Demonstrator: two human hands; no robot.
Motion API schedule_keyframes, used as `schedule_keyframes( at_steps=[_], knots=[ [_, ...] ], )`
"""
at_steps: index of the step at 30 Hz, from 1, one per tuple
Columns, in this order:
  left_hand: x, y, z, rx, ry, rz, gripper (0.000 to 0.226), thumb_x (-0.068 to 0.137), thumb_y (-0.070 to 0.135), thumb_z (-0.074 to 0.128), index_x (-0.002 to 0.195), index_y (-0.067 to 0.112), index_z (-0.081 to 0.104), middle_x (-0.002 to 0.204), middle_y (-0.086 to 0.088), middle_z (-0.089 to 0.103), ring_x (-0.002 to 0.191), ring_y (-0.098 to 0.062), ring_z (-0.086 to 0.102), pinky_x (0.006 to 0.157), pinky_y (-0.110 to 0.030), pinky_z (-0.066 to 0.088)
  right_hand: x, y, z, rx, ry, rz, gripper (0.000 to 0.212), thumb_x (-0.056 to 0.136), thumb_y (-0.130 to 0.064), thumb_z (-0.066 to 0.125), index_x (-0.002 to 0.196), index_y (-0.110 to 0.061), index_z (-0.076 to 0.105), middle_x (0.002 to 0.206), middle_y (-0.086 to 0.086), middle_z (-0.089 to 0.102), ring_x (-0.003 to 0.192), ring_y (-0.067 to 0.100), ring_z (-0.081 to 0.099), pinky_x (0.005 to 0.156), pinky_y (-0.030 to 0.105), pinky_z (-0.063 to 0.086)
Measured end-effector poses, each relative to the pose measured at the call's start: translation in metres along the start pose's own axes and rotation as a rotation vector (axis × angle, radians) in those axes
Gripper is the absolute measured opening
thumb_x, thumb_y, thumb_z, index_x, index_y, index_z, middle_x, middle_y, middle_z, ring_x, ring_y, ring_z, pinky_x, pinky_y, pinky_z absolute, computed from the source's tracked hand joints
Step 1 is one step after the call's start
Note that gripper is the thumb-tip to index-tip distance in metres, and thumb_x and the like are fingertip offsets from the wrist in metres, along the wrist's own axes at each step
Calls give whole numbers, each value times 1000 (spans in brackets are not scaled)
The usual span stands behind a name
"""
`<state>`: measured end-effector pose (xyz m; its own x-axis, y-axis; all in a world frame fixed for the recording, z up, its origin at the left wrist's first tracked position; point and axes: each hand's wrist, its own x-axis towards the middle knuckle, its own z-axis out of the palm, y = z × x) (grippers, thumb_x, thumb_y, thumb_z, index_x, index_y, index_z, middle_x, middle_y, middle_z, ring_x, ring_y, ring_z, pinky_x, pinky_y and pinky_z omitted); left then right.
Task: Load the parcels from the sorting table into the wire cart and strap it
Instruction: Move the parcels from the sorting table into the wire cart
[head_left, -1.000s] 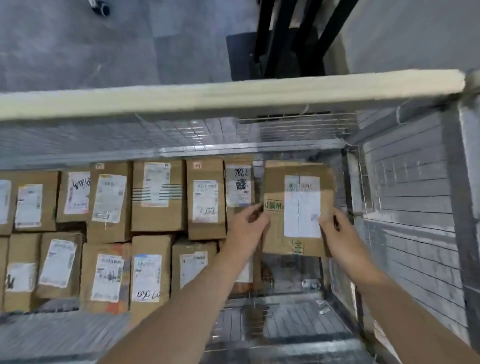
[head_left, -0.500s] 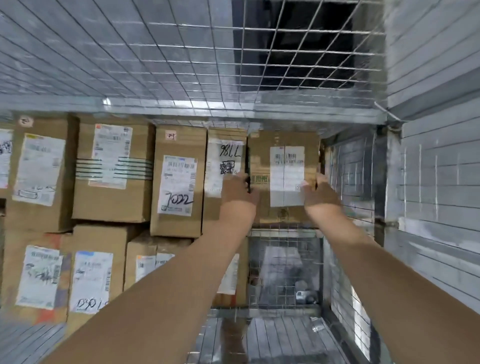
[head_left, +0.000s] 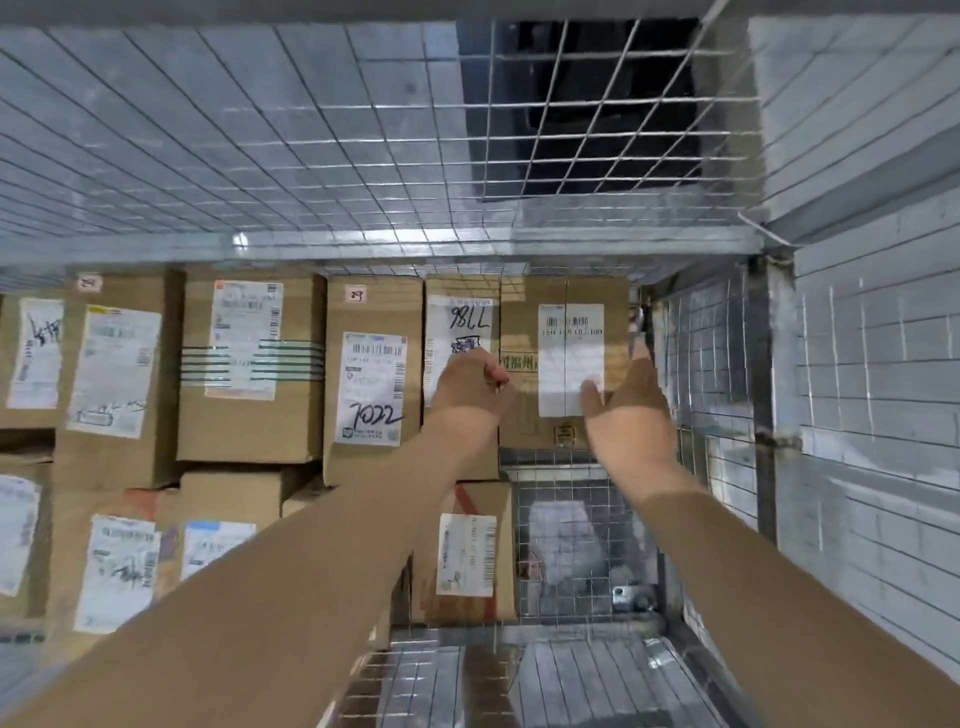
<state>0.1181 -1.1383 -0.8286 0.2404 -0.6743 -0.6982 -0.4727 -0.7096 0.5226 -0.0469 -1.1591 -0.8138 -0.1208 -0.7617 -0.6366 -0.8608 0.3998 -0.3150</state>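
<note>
Left hand (head_left: 467, 387) has its fingers curled at the parcel's (head_left: 569, 332) left edge, whether pinching it I cannot tell; right hand (head_left: 631, 410) lies flat along its right side, fingers straight; the parcel sits top right of the stacked boxes (head_left: 249, 374), against the cart's (head_left: 701, 364) mesh.

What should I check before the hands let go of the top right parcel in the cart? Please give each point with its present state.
1. Top right parcel level with the 98LL parcel beside it: ok.
2. Support under it: only an open gap shows below: cannot tell.
3. Right hand open, flat against the parcel's right side: ok.
4. Left hand curled at its left edge; real grip: cannot tell.
5. Label facing outward: ok.
</note>
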Motion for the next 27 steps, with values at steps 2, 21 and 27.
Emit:
schedule_keyframes(
  at_steps=[2, 21, 27],
  knots=[
    [-6, 2, -17, 48, -33, 59, 7, 92, 18, 63, 88, 21, 58, 109, 0, 62, 98, -14, 61, 87, -17, 44, -15, -16, -6, -99, 13, -111, 69, 97, -35, 53, 150, -27, 9, 156, 13, 28, 134, 33, 44, 105, 49, 46],
    [-234, 162, -301, 429, -65, 513, 23, 101, 38, 48, 97, 19, 58, 98, -2, 61, 94, -21, 56, 74, -29, 36, -280, -192, -231, -31, -106, -332, 33, 102, -22, 46, 134, -15, 52, 136, 3, 56, 122, 23, 54, 103, 38, 44],
    [-365, 247, -401, 573, -15, 780, 36, 101, 42, 48, 119, 13, 60, 121, -4, 60, 111, -22, 56, 90, -34, 45, -401, -237, -347, -235, 43, -426, 44, 101, -32, 51, 141, -15, 44, 141, 6, 50, 123, 24, 53, 101, 36, 44]
  ],
)
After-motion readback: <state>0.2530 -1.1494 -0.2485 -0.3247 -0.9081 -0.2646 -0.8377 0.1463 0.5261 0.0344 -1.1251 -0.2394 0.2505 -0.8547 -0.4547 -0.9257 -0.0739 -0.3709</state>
